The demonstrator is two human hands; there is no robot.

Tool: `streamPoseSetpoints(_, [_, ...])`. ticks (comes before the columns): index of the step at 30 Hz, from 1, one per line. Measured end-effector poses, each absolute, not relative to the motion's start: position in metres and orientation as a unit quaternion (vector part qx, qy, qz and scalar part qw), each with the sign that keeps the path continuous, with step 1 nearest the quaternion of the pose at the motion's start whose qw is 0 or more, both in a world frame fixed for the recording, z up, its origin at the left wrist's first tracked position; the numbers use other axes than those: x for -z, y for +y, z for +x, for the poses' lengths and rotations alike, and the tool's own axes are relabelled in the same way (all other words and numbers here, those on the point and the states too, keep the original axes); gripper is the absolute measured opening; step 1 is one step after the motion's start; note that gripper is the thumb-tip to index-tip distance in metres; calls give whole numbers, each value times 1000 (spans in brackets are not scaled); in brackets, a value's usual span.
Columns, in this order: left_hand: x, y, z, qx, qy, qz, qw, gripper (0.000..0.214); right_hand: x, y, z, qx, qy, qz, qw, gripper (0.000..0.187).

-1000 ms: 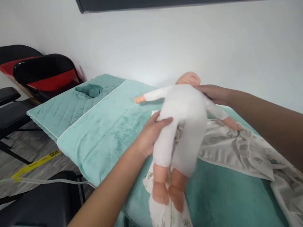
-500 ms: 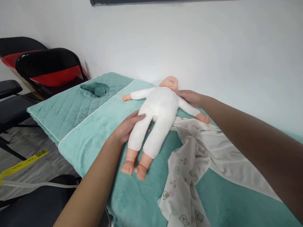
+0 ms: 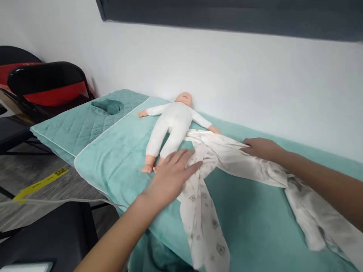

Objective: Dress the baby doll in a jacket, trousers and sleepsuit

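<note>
A baby doll (image 3: 174, 119) with a white cloth body lies on its back on the green covered massage bed (image 3: 121, 151), arms spread and head toward the wall. Just past its feet, my left hand (image 3: 174, 173) hovers with fingers apart, over the edge of the white printed baby clothes (image 3: 205, 211); whether it touches them I cannot tell. My right hand (image 3: 262, 148) pinches the upper edge of the same cloth, which stretches from the doll's side toward the right. One of the doll's feet is partly hidden behind my left fingers.
More white clothing (image 3: 309, 215) lies crumpled at the right. The bed has a face hole (image 3: 107, 107) at its left end. Black folding chairs (image 3: 48, 83) stand at the left, a dark seat (image 3: 53, 234) in front. A pale cable (image 3: 70, 200) hangs past yellow tape (image 3: 42, 184).
Both hands have left the doll. My right hand has moved right and taken hold of the clothes; my left hand has come over the cloth near the feet. The view has shifted.
</note>
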State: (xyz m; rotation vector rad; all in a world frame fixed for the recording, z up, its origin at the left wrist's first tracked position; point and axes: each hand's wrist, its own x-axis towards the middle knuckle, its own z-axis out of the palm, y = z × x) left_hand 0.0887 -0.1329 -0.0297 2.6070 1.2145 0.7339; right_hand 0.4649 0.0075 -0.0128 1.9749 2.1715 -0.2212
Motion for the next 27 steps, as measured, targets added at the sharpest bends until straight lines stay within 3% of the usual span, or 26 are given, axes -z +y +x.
streamPoseSetpoints(2, [34, -144, 105, -190, 384, 900, 83, 63, -3, -24, 449, 41, 760, 641, 95, 29])
streamPoseSetpoints(5, [36, -151, 126, -166, 379, 908, 70, 41, -30, -78, 416, 75, 808, 584, 11, 33])
streamPoseSetpoints(11, [0, -172, 170, -322, 396, 857, 72, 36, -76, -174, 375, 232, 872, 408, -136, 38])
streamPoseSetpoints(15, [-23, -181, 194, -404, 483, 748, 209, 33, -84, -204, 382, 286, 809, 473, -201, 34])
streamPoseSetpoints(18, [-34, -189, 207, -514, 524, 618, 283, 33, -69, -217, 393, 321, 728, 561, -229, 69])
streamPoseSetpoints(20, [-42, -199, 215, -562, 504, 570, 325, 34, -52, -225, 397, 379, 688, 563, -256, 74])
streamPoseSetpoints(24, [-45, -225, 224, -543, 355, 613, 450, 49, -14, -245, 399, 496, 615, 480, -381, 52])
streamPoseSetpoints(27, [-23, -239, 226, -509, 342, 668, 421, 82, 5, -260, 395, 545, 518, 444, -488, 44])
